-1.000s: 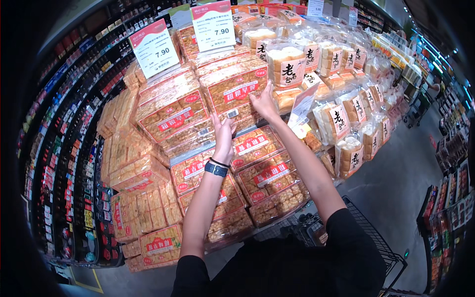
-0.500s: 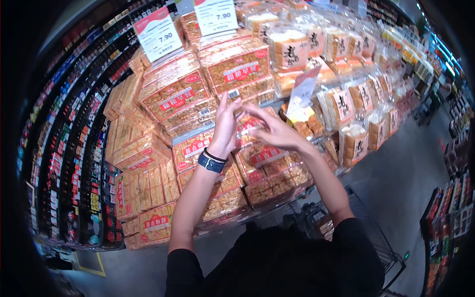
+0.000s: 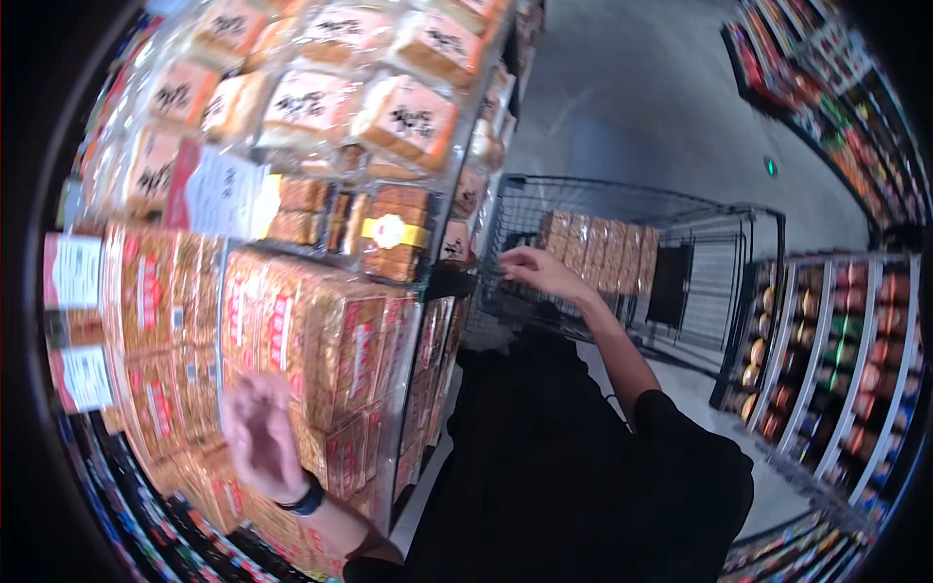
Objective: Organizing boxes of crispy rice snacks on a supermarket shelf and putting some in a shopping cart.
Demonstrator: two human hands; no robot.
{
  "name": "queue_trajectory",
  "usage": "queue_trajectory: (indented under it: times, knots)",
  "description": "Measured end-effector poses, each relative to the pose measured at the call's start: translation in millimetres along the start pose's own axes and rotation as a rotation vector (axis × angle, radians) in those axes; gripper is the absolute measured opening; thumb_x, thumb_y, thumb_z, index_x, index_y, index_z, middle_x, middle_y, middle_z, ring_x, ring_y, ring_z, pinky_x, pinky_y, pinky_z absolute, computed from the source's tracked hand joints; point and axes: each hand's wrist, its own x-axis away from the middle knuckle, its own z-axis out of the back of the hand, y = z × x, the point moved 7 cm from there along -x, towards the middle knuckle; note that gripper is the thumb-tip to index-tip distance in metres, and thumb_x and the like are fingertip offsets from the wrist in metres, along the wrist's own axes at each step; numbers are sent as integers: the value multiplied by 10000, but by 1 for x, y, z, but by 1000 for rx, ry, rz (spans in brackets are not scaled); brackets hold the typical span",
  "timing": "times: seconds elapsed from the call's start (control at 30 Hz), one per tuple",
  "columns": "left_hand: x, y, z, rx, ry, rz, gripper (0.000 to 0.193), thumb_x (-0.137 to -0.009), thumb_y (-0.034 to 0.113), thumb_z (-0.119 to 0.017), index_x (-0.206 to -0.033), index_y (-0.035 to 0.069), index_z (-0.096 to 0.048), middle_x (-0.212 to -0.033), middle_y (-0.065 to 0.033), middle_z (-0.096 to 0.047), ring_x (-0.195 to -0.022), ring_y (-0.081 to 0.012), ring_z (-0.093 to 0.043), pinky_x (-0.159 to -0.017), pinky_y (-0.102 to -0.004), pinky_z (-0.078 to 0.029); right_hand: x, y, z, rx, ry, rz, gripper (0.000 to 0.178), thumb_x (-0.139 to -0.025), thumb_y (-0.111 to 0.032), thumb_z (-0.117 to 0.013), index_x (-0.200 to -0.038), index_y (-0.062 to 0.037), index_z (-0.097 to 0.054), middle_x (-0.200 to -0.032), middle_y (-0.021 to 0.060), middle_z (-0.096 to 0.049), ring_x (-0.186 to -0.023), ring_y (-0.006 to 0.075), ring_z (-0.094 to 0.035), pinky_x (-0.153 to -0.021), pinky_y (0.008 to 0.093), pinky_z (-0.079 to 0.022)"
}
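My left hand (image 3: 260, 437), somewhat blurred and wearing a dark wristwatch (image 3: 303, 497), hovers over the stacked snack packs. Its fingers are loosely curled with a gap at the thumb, and nothing shows in them. Beside it stands a clear-wrapped snack pack (image 3: 340, 335) with red labels. My right hand (image 3: 546, 276) hangs above the near corner of a dark wire shopping cart (image 3: 719, 209). Its fingers are bent and slightly apart, holding nothing visible. A large wrapped pack of brown snack blocks (image 3: 614, 248) lies in the cart, just past that hand.
Bagged bread loaves (image 3: 413, 117) fill the far part of the display on the left. Small brown cakes (image 3: 397, 228) sit at its edge, beside a price sign (image 3: 219, 189). Shelves of jars (image 3: 836, 340) stand on the right, beyond the cart; grey floor (image 3: 632, 97) lies ahead.
The view has swung right, bringing the cart before me. My hands, close together over the snack packs earlier, are now apart: the right by the cart, the left still over the display.
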Motion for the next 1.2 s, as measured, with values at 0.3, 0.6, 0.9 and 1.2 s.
queue_trajectory:
  times: [0.3, 0.6, 0.9, 1.2]
  knots:
    - [24, -292, -124, 297, 111, 758, 381, -1012, 209, -541, -1308, -30, -529, -1239, -200, -633, -1197, -312, -605, -1075, -454, -441, 86, 259, 169, 106, 672, -266, 142, -941, -133, -604, -973, -15, -676, -877, 44, -659, -743, 95, -617, -673, 275, -516]
    - [69, -338, -112, 130, 244, 907, 403, -1035, 232, -471, -1359, -7, -498, -1297, -178, -611, -1229, -295, -580, -1111, -452, -393, -11, 300, 169, 296, 842, -479, 558, -889, -409, -669, -1144, 83, -603, -1148, 315, -628, -1078, 445, -621, -954, 469, -502]
    - [133, -332, -87, 158, 567, 889, 361, -1032, 213, -497, -1326, 6, -530, -1285, -152, -606, -1229, -292, -579, -1104, -437, -407, -46, 272, 122, 399, 984, -1011, 898, -771, -411, -823, -1385, 16, -327, -1435, 302, -342, -1353, 462, -400, -1101, 561, -377]
    - [148, -353, -76, 241, 635, 945, 343, -1035, 187, -490, -1307, -17, -537, -1272, -175, -612, -1208, -305, -597, -1089, -430, -432, -73, 297, 153, 306, 1013, -946, 905, -762, -448, -843, -1358, 8, -339, -1421, 272, -505, -1299, 436, -533, -1068, 506, -449]
